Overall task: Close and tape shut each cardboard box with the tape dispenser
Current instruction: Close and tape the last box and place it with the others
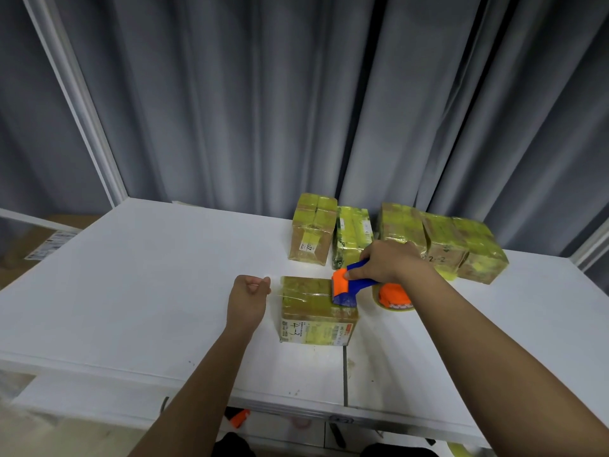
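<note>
You see even, soft overhead light on the white tabletop point(148, 275), faint shadows, mild glare on the yellowish taped cardboard boxes point(441, 240), slight motion blur and curved wide-angle edges.

One head-worn wide-angle view, we look forward and down from close above the white table point(138, 291), near edge below, grey curtain point(263, 110) far beyond

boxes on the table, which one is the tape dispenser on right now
The near box marked 4-3, alone at the front. The right hand presses the tape dispenser on its top; the other boxes sit untouched along the curtain.
</note>
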